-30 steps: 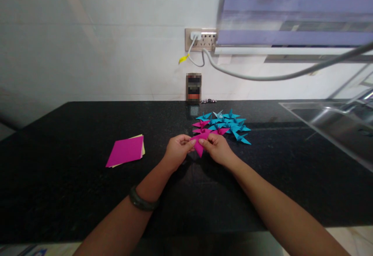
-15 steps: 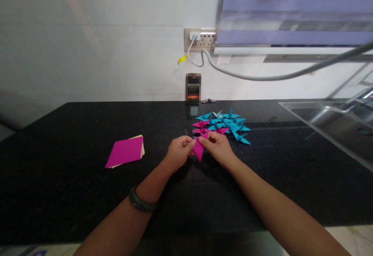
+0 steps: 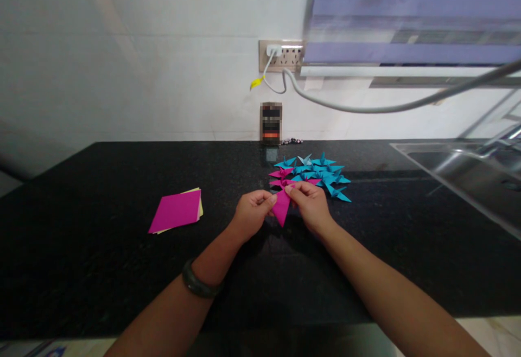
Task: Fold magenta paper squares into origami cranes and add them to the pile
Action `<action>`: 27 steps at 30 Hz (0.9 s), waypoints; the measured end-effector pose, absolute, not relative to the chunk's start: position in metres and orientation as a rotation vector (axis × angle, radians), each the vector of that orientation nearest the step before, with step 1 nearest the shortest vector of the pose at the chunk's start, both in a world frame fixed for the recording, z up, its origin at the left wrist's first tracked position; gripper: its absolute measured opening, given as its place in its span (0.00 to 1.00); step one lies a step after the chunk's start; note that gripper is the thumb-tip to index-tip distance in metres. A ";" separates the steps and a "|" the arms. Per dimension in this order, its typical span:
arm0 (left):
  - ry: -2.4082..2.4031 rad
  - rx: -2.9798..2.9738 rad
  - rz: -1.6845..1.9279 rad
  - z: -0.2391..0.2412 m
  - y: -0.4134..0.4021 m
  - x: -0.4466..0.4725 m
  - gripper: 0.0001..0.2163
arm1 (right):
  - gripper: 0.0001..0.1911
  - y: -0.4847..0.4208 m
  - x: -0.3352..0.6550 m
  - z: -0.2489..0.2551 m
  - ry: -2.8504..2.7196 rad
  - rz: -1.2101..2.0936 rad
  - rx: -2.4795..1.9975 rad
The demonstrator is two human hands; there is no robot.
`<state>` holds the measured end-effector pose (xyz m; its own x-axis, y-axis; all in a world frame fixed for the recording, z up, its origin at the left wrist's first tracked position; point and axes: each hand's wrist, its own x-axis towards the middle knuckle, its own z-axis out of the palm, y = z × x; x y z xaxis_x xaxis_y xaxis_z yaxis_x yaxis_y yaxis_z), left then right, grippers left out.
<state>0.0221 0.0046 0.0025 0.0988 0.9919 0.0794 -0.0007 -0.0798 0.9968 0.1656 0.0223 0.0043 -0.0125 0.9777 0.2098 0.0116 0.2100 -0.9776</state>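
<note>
A pink folded paper piece (image 3: 281,208) with its point facing down is pinched between both my hands over the black countertop (image 3: 101,210). My left hand (image 3: 250,213) grips its left edge with closed fingers. My right hand (image 3: 311,205) pinches its top right. Just behind the hands lies a cluster of finished folded paper shapes, several blue ones (image 3: 321,172) and a few pink ones (image 3: 280,174).
A small stack of pink and pale yellow paper squares (image 3: 176,211) lies to the left. A small dark box (image 3: 271,122) stands against the white wall under a power socket (image 3: 280,56) with a cable. A steel sink (image 3: 468,178) is at the right.
Both hands have shifted slightly, and the pink piece now hangs narrower and more upright between them. My right hand has moved up toward its top.
</note>
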 end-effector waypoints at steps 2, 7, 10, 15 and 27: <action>1.094 1.290 1.201 0.003 0.004 0.023 0.09 | 0.11 0.021 0.165 0.005 -1.290 1.026 -1.067; 1.085 1.274 1.215 0.004 0.004 0.024 0.09 | 0.13 0.022 0.166 0.004 -1.211 0.974 -1.058; 1.120 1.220 1.235 0.004 0.006 0.022 0.09 | 0.13 0.031 0.172 0.007 -1.017 0.919 -1.060; 1.098 1.026 1.219 0.002 0.010 0.017 0.12 | 0.16 0.034 0.175 0.007 -1.178 1.104 -1.053; 0.874 0.856 1.034 -0.002 0.009 0.017 0.12 | 0.15 0.022 0.166 0.005 -1.390 1.413 -0.901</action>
<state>0.0167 0.0091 -0.0015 0.2633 0.9458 -0.1901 -0.3446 0.2762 0.8972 0.1665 0.0221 0.0054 -0.3009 0.9481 0.1031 -0.1183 0.0702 -0.9905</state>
